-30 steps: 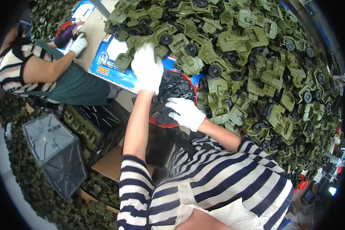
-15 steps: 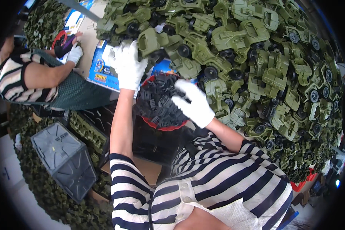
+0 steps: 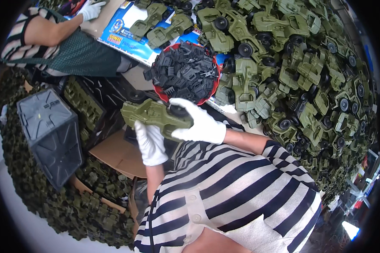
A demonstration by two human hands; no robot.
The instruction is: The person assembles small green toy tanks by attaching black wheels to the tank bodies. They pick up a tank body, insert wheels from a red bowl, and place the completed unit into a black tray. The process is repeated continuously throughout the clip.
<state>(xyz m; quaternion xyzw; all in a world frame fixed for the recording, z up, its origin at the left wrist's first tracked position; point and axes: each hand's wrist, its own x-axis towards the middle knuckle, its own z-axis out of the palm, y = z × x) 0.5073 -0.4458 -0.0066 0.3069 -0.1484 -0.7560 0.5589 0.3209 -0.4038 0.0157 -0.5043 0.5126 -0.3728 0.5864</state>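
A green plastic toy military vehicle (image 3: pixel 150 114) with black wheels is held tilted in front of my chest. My right hand (image 3: pixel 204 126), in a white glove, grips its right end between thumb and fingers. My left hand (image 3: pixel 151 145), gloved too, is at its near left side with the thumb up against it; its other fingers are partly hidden behind the toy. Just beyond the toy stands a red scalloped bowl (image 3: pixel 218 82) heaped with small dark grey plastic parts (image 3: pixel 183 71).
A large pile of green toy vehicles (image 3: pixel 299 63) covers the table's right side. Printed blue sheeting (image 3: pixel 135 31) lies at the back left. A grey crate (image 3: pixel 50 126) and a cardboard box (image 3: pixel 120 152) are at lower left. A co-worker's gloved hand (image 3: pixel 92 10) works at far left.
Both hands have come back from the pile and bowl toward my body. A toy vehicle is now held between them. The view has shifted.
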